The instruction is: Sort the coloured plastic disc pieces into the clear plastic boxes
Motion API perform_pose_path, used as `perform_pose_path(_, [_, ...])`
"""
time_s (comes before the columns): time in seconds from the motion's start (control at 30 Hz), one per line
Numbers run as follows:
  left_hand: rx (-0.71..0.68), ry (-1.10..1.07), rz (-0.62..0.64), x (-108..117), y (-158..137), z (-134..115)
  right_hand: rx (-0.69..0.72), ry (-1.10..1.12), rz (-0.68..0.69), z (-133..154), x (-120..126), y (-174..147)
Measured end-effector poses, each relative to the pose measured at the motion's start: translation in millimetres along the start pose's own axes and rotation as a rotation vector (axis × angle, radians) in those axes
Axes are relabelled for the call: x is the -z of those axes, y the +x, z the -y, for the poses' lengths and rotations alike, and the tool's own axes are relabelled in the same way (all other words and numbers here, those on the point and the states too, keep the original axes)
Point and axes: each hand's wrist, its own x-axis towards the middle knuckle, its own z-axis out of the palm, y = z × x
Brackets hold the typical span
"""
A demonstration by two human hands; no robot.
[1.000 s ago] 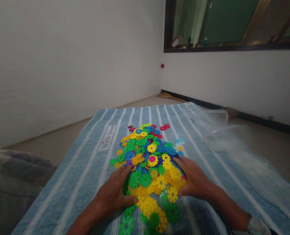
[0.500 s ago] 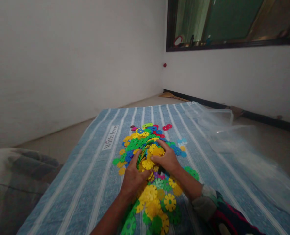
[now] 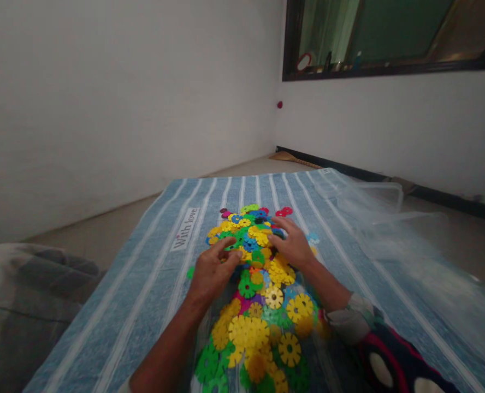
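A heap of plastic snowflake discs [image 3: 248, 330] in yellow, green, blue and red stretches along the middle of the cloth. At the heap's left side is my left hand [image 3: 213, 270], thumb and forefinger curved with a gap between them, and no disc is visible in its grasp. Across from it, my right hand [image 3: 295, 244] rests over the right side, fingers spread around loose yellow discs [image 3: 260, 236]. Its fingertips partly hide the discs beneath. Between the hands lie green and blue discs, overlapping one another.
A blue-and-white striped cloth [image 3: 144, 284] covers the table. On the right are clear plastic containers [image 3: 390, 196], with crumpled-looking transparent plastic nearer me. A few red discs [image 3: 284, 212] lie apart at the back. A covered grey-white shape [image 3: 25, 311] stands at the left.
Both hands have moved apart. The bunch of yellow and green discs held between them has been let go and lies spread over the heap. The view shifted slightly.
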Motion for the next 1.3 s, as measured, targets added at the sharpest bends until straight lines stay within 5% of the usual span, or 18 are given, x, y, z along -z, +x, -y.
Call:
perform_pose_path(0.13, [-0.054, 0.220, -0.142, 14.2, 28.6, 19.8, -0.074, -0.339, -0.107, -51.0, 30.7, -20.5])
perform_pose_path(0.27, [-0.164, 0.380, -0.151, 14.0, 62.2, 46.7, -0.159, -0.384, -0.045, -70.7, 31.3, -33.2])
perform_pose_path(0.6, [-0.102, 0.466, -0.027, 9.2, 103.1, 66.8, -0.046, -0.001, 0.065, 10.2, -50.1, -47.3])
perform_pose_path(0.77, [-0.111, 0.510, -0.021, 18.2, 119.2, 67.7, 0.113, -0.135, 0.004, -12.4, -26.9, 8.7])
perform_pose_path(0.93, [-0.147, 0.563, -0.021, 14.4, 143.2, 72.0, -0.149, -0.553, 0.070, -68.7, -8.2, 86.6])
perform_pose_path(1.17, [-0.176, 0.502, 0.006, -15.2, 186.5, 67.2, 0.007, -0.374, 0.193, -59.2, -72.7, 77.5])
perform_pose_path(1.3, [-0.239, 0.430, 0.161, -25.4, 192.4, 56.0, -0.018, -0.263, 0.179, -31.8, -101.5, 62.7])
